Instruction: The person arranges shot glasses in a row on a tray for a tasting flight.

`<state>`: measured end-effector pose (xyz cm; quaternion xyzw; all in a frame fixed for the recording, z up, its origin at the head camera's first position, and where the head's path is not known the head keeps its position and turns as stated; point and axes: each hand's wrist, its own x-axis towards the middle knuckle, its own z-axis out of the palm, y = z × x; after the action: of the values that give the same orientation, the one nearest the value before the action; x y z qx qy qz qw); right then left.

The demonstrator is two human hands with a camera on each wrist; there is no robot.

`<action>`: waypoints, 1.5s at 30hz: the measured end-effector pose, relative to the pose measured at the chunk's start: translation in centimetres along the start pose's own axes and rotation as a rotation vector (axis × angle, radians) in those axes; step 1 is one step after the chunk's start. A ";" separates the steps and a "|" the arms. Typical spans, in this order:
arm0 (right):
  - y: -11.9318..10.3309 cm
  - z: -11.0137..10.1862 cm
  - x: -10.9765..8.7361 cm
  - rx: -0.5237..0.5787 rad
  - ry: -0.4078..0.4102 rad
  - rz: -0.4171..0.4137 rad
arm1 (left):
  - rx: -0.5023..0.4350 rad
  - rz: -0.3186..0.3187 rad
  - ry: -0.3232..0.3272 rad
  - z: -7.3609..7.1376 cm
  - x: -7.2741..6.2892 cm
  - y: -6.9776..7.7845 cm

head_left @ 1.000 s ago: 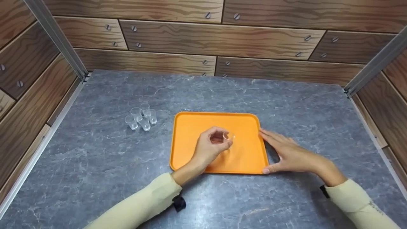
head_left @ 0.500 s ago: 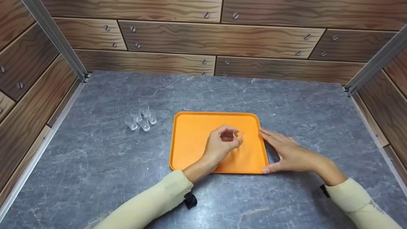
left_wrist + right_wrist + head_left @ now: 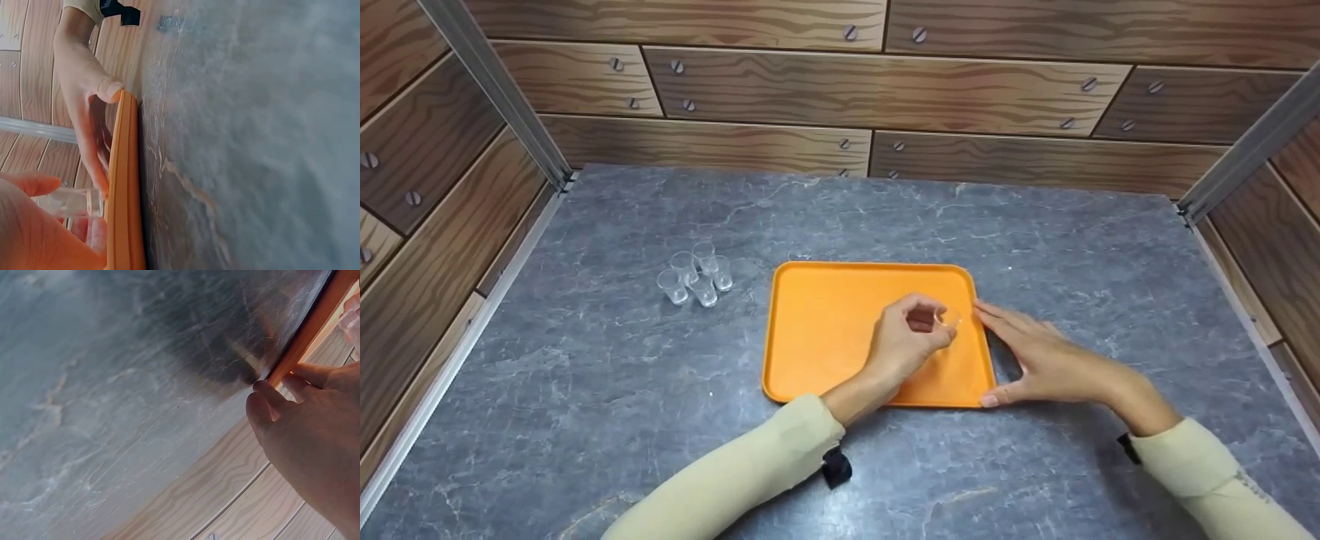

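Note:
Over the right part of an orange tray [image 3: 829, 322], my left hand [image 3: 901, 339] holds a small clear shot glass [image 3: 70, 202] between thumb and fingers. In the left wrist view the glass stands upright relative to the tray, its base close to the tray's surface. My right hand [image 3: 1042, 364] rests at the tray's right side, with fingertips against the right edge and the thumb at the near right corner. The right wrist view shows its fingers [image 3: 270, 399] touching the tray's rim.
To the left of the tray, several more clear shot glasses [image 3: 705, 291] stand in a tight cluster on the grey marbled table [image 3: 607, 375]. Wood-patterned panels [image 3: 780, 90] enclose the table at the back and both sides, with metal posts at the corners.
My left hand has moved right across the tray with the shot glass, closer to my right hand. The right hand and tray have stayed in place.

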<state>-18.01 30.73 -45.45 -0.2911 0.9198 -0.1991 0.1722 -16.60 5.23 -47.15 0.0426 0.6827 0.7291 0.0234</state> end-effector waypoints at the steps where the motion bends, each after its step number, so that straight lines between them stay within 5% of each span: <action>1: 0.0 0.0 0.0 0.000 0.001 0.002 | 0.003 0.002 0.000 0.2 0.1 0.0; 28: 0.1 -0.1 -0.1 -0.013 0.004 -0.003 | 0.082 -0.055 0.086 3.5 1.7 -0.7; 45: 0.3 -0.2 -0.1 -0.011 0.033 -0.065 | 0.132 -0.062 0.066 4.8 2.0 -0.6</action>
<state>-18.16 31.07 -45.45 -0.3184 0.9137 -0.2041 0.1490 -18.12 10.17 -47.34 -0.0014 0.7306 0.6825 0.0207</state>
